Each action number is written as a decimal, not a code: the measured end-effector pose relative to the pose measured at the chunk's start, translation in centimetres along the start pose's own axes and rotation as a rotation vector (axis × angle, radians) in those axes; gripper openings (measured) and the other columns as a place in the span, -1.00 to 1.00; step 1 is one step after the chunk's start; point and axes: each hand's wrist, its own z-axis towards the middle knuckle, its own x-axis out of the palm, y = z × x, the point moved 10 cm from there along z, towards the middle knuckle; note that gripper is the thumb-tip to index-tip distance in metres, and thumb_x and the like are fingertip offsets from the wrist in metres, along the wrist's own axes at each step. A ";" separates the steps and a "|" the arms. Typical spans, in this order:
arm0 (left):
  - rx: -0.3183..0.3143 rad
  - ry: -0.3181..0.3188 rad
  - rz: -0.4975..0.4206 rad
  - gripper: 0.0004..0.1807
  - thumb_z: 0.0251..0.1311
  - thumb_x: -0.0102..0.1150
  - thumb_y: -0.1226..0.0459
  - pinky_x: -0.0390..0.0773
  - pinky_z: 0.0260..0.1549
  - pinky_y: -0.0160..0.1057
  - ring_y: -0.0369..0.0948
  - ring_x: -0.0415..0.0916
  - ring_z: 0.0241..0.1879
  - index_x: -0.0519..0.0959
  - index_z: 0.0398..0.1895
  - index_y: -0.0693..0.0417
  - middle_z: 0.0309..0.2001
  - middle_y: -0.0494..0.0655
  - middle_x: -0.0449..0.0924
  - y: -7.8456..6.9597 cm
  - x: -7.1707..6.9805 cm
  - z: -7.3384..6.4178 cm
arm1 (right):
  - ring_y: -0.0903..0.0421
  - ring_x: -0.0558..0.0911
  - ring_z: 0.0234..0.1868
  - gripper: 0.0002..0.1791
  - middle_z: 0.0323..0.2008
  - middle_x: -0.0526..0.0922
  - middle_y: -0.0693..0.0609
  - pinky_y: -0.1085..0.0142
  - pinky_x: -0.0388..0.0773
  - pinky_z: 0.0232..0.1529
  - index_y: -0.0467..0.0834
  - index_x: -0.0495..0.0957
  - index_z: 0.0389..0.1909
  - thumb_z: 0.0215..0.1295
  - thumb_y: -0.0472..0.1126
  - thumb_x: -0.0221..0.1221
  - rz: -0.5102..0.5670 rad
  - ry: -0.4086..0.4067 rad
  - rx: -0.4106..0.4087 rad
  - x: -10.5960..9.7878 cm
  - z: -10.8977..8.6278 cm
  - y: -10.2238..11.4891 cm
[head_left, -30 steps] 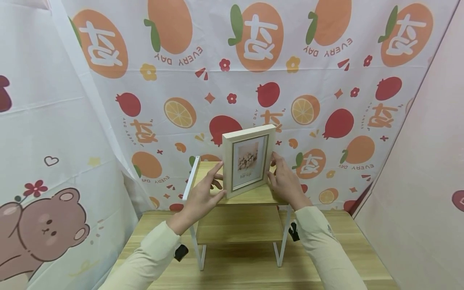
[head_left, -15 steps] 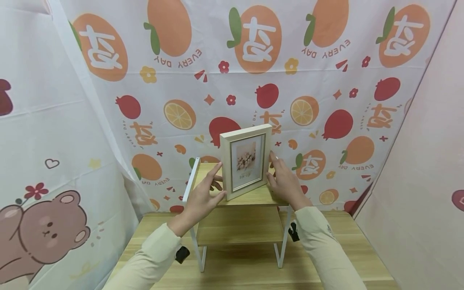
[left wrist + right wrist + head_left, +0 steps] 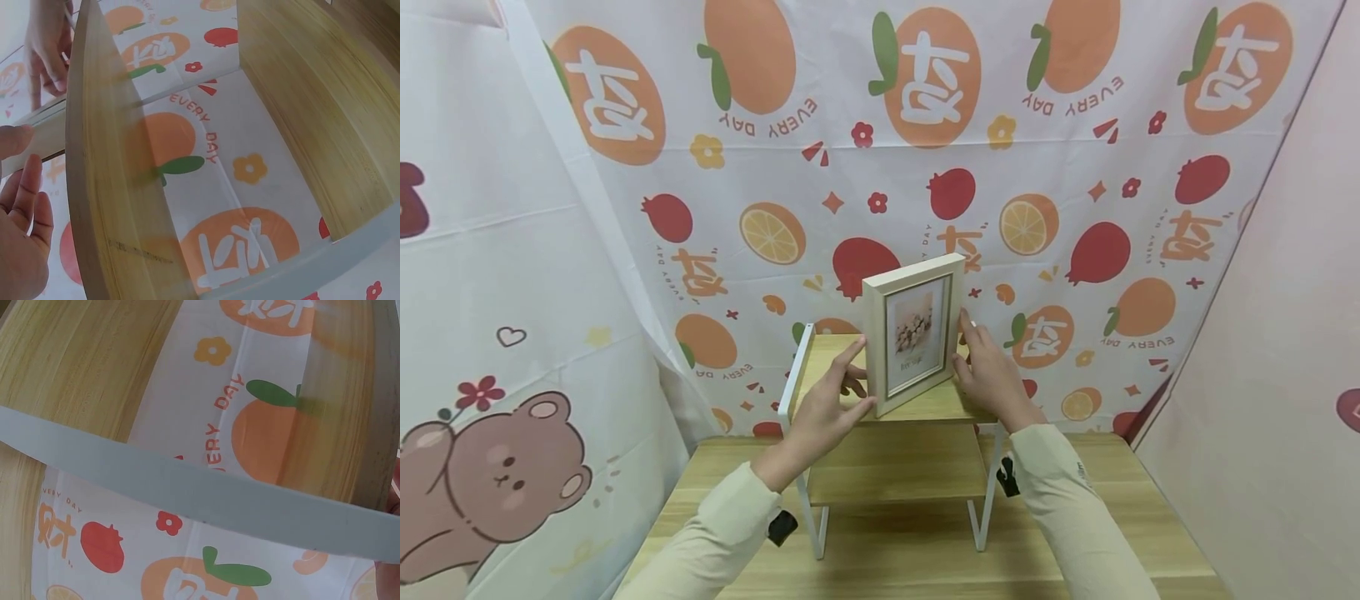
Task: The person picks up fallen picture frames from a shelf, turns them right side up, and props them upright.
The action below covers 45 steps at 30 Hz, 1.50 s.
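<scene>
Flanking a picture frame (image 3: 915, 337), left hand (image 3: 822, 408) spread, right hand (image 3: 992, 375) spread, fingertips touching its sides

A booth-like space, walled with printed cloth (image 3: 925, 167).

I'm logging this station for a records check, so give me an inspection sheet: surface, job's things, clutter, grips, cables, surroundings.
Surface: wood-grain table, bearing a two-tier shelf.
Job's things: picture frame, upright and turned at an angle, at the shelf's top; whether it rests there is unclear.
Clutter: nothing seen.
Grips: left grip and right grip hold the picture frame at opposite sides.
Cables: nothing seen.
Surroundings: fruit-print cloth behind, bear-print cloth on the left.
</scene>
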 end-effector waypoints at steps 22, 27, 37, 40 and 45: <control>0.032 -0.039 0.001 -0.07 -0.08 0.44 0.47 0.56 -0.36 -0.24 -0.22 0.59 -0.41 0.17 0.40 0.14 -0.24 0.04 0.64 -0.4 0.4 0.1 | 0.18 0.34 -0.60 -0.18 0.02 0.46 -0.17 0.36 0.28 -0.64 -0.15 -0.22 0.54 0.43 -0.17 0.03 -0.083 0.084 0.021 1.0 0.6 0.1; 0.024 -0.042 -0.007 -0.10 -0.08 0.45 0.46 0.55 -0.37 -0.27 -0.21 0.58 -0.41 0.21 0.38 0.17 -0.23 0.06 0.65 -0.3 0.5 0.1 | 0.18 0.33 -0.58 -0.14 -0.01 0.46 -0.16 0.36 0.28 -0.63 -0.11 -0.29 0.54 0.43 -0.16 0.04 -0.105 0.087 0.017 1.1 0.6 0.3; 0.017 -0.037 -0.020 -0.14 -0.08 0.44 0.46 0.54 -0.43 -0.33 -0.20 0.56 -0.41 0.25 0.35 0.19 -0.23 0.07 0.65 -0.3 0.8 0.2 | 0.15 0.42 -0.48 -0.18 0.05 0.43 -0.18 0.34 0.34 -0.57 -0.06 -0.23 0.55 0.44 -0.16 0.03 0.021 0.085 0.062 1.0 0.5 -0.4; 0.018 -0.036 -0.011 -0.14 -0.08 0.45 0.46 0.55 -0.41 -0.30 -0.21 0.57 -0.41 0.26 0.35 0.18 -0.24 0.05 0.66 -0.3 0.9 0.1 | 0.07 0.50 -0.32 -0.26 0.02 0.43 -0.19 0.32 0.42 -0.44 -0.12 -0.10 0.53 0.44 -0.18 0.02 0.165 0.078 0.093 0.4 0.6 -0.7; 0.035 -0.042 0.028 -0.13 -0.09 0.46 0.44 0.57 -0.38 -0.26 -0.23 0.56 -0.41 0.26 0.36 0.17 -0.25 0.03 0.65 -0.5 0.9 0.0 | -0.03 0.53 -0.19 -0.36 -0.07 0.46 -0.19 0.27 0.49 -0.26 -0.21 0.02 0.48 0.49 -0.16 -0.03 0.361 0.007 0.083 -2.3 1.4 -0.4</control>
